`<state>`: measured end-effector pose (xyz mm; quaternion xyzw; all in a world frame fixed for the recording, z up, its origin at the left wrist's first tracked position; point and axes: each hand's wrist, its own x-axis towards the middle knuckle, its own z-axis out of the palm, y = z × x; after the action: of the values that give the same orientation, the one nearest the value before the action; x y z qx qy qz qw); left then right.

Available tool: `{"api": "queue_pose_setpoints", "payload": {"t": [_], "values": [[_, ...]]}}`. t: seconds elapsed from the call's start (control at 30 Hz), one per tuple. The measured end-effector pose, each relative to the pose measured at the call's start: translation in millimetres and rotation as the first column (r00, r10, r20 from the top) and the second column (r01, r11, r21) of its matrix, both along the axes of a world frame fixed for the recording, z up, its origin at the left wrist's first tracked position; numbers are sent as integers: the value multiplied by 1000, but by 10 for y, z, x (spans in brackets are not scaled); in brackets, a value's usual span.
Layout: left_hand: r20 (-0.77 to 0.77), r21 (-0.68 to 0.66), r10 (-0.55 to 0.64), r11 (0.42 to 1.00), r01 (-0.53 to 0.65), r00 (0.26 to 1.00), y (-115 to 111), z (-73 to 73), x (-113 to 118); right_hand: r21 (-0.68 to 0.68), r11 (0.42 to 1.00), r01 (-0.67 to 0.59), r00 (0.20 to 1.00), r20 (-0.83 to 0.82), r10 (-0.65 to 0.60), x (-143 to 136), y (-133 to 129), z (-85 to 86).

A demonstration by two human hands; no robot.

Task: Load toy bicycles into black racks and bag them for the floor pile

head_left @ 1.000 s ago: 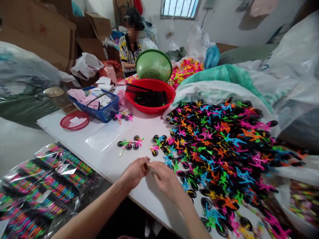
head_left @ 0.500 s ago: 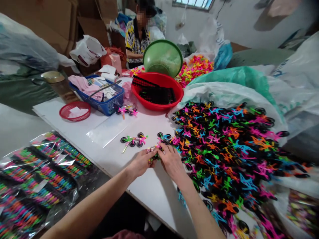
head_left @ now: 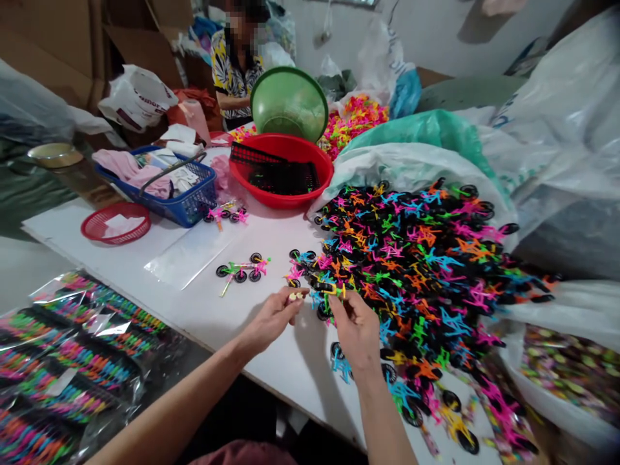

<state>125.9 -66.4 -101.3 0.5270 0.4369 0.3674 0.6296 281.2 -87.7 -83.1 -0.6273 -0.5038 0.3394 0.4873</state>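
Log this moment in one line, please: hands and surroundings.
left hand: holding small pale pieces | right hand: holding yellow-and-black toy bike | nearby: toy-bike pile, white table | beyond: red basin

The desk [head_left: 276, 226] is white. Along its right edge, the bikes [head_left: 416, 252] mix pink, orange, blue, green and yellow with black wheels [head_left: 468, 442]; the piece [head_left: 334, 289] in the right hand [head_left: 357, 326] is yellow and black. Toward the left corner, the tray [head_left: 116, 240] is red, the basket [head_left: 186, 205] blue. Toward the far edge, the basin [head_left: 281, 200] is red, the bowl [head_left: 289, 100] green, the shirt [head_left: 230, 81] leaf-patterned in yellow, black and white
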Motion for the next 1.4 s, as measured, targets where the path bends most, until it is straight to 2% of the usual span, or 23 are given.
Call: {"api": "queue_pose_setpoints", "payload": {"t": [0.1,0.27,0.37,0.47,0.6,0.7,0.87,0.97,1.0,1.07,1.13,1.17,1.2,1.27,1.33,1.4], "values": [[-134,57,-109,991,118,985,9,-49,-33,-102,988,-117,993,-31,114,67,-55,22],[-78,21,-163,986,165,984,-52,-132,28,-193,973,-125,955,-290,66,74,-161,-84],[-6,-29,-219,975,218,976,-84,-35,18,-209,954,-215,918,-377,124,91,-198,-81],[-25,-86,-261,962,258,965,-109,102,-14,-213,941,-264,874,-465,140,128,-221,-62],[4,-144,-235,962,233,972,-164,177,-20,-194,916,-350,823,-531,202,177,-257,-67],[43,-188,-213,958,217,976,-244,133,-19,-184,892,-414,785,-568,247,172,-317,-111],[127,-233,-123,961,150,984,-438,16,-94,-165,892,-420,720,-659,217,42,-467,-236],[155,-220,-93,967,126,984,-491,1,-159,-140,880,-454,672,-703,235,-33,-492,-281],[115,-192,-95,974,116,989,-495,4,-173,-130,885,-447,685,-685,246,-51,-490,-287],[-39,-107,-99,990,94,994,-504,1,-179,-143,916,-375,788,-569,233,-92,-495,-291],[-196,-14,-39,999,37,980,-532,-33,-151,-169,962,-215,927,-347,146,-158,-528,-294],[-248,22,13,1000,-8,969,-548,-62,-129,-173,976,-129,968,-234,87,-205,-544,-299],[-290,49,68,997,-57,955,-556,-97,-106,-169,984,-60,988,-149,35,-255,-545,-307],[-364,70,129,991,-111,922,-513,-157,-70,-154,988,17,995,-90,-31,-335,-481,-328],[-438,67,87,996,-64,895,-359,-159,-69,-147,989,8,994,-110,-24,-332,-358,-311],[-530,105,59,994,-3,846,-109,-67,-132,-106,994,-36,997,-70,29,-198,-301,-211]]}}
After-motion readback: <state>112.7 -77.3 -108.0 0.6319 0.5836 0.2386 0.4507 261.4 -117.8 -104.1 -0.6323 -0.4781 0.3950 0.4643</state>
